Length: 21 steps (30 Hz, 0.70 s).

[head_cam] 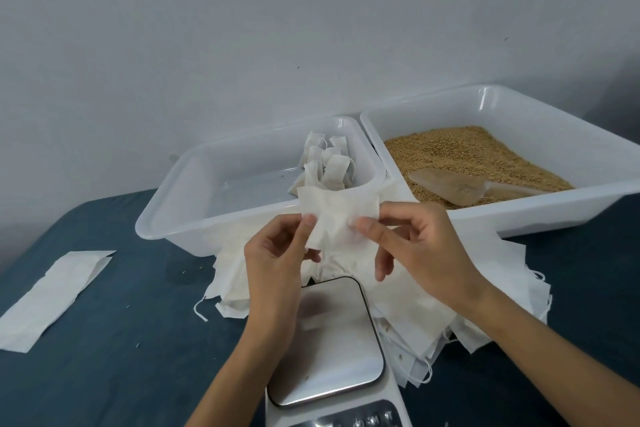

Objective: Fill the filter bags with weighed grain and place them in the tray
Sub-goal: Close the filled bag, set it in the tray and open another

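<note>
Two hands hold one empty filter bag (pixel 337 215) above the digital scale (pixel 327 343): the left hand (pixel 273 253) pinches its left edge between thumb and forefinger, and the right hand (pixel 415 239) pinches its right side likewise, the remaining fingers loosely spread and holding nothing. The bag hangs flat and slightly creased, apparently not yet opened; whether its mouth has parted cannot be told. Beneath the hands, a loose heap of spare filter bags (pixel 433 305) spreads across the dark blue table cover (pixel 121 340) and touches the scale's far edge. Behind, the smaller white tray (pixel 166 215) contains a cluster of filled, tied bags (pixel 329 163) in its right end; the larger bin (pixel 502 107) to the right holds the grain (pixel 460 152), with a translucent scoop (pixel 450 185) lying on it. A folded paper strip (pixel 55 298) lies apart at left. Probable hazards: the thin fabric may tear or stay stuck shut if pulled unevenly; the heap, crowding the weighing platform, could lean on it and falsify the reading; grain may spill past a half-opened mouth.
</note>
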Motion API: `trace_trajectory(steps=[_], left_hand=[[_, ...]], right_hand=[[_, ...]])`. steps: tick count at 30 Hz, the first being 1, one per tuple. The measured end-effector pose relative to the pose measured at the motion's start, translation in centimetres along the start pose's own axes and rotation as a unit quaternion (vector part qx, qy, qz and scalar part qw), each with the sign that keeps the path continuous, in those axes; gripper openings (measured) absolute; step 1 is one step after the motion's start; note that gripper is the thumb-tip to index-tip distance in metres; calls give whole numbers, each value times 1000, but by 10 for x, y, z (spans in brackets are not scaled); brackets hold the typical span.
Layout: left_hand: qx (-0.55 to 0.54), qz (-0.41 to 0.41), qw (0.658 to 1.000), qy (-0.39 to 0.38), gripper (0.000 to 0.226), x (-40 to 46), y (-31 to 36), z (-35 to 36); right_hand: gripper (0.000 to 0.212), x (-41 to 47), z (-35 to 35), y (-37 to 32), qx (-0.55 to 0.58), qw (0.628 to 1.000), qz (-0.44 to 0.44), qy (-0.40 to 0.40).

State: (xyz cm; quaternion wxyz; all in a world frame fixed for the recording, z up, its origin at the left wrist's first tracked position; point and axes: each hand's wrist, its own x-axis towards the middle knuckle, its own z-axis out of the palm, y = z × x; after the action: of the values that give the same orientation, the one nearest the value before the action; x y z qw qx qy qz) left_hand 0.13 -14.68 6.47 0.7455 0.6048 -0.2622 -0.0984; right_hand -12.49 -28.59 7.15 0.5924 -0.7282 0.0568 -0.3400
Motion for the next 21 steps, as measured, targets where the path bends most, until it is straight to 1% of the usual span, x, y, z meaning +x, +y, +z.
trace_trajectory(steps=[3, 5, 6, 8, 10, 12, 14, 16, 17, 21], left_hand=[[8, 7, 1000, 21, 15, 2, 1, -2], [13, 11, 1000, 15, 14, 1, 3, -2], [15, 14, 1000, 7, 18, 0, 3, -1], [17, 16, 1000, -10, 27, -2, 3, 1], [21, 15, 1000, -15, 30, -2, 3, 1], [19, 4, 1000, -10, 29, -1, 1, -1], [17, -6, 1000, -12, 26, -1, 1, -2], [26, -11, 999, -18, 24, 0, 1, -2], [28, -11, 999, -16, 23, 0, 1, -2], [12, -11, 1000, 5, 22, 1, 2, -3]], right_hand=[[24, 1, -4, 0, -33, 998, -17, 57], [23, 1, -6, -1, -51, 995, -22, 80], [24, 1, -6, -1, -59, 995, -24, 81], [25, 0, -5, -2, -65, 995, -24, 71], [25, 0, -5, -3, -52, 997, -16, 48], [22, -1, -5, -5, -25, 1000, -4, 14], [22, -1, -5, -7, -1, 1000, 9, -25], [26, -2, -3, -7, -12, 999, 10, -43], [24, -3, -1, -7, -25, 999, 2, -35], [18, -3, 0, -5, -48, 997, -28, 47]])
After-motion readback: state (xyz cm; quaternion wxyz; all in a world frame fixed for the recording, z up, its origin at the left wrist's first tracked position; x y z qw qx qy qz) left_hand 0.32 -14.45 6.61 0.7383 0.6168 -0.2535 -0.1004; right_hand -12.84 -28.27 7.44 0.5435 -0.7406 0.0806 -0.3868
